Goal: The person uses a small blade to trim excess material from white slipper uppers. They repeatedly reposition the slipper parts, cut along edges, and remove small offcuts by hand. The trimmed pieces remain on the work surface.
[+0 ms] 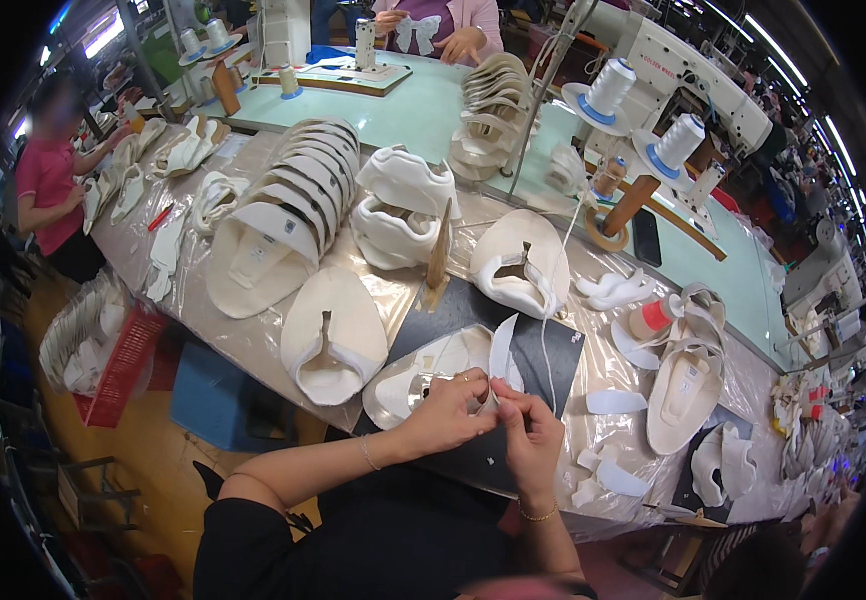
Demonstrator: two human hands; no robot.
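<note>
My left hand [453, 408] and my right hand [533, 430] meet over a black work mat [433, 320], fingers pinched closed on a white shoe piece [503, 350]. This curved strip stands up above my fingertips; its lower edge is hidden behind them. A cream shoe upper [461, 350] lies on the mat just behind my left hand, which partly covers it. Left of it, another cream shoe upper [338, 320] rests with its padded collar toward me. Beyond my hands, a third shoe upper [518, 240] lies at the mat's far edge, a white cord [553, 350] hanging down beside it.
Stacked uppers [303, 190] and padded collars [403, 210] crowd the far left. A thread cone with a red band [653, 318] and loose white pieces [617, 402] lie right. Beyond are sewing machines [688, 80], a phone [646, 237] and two co-workers. A red basket [118, 370] stands left.
</note>
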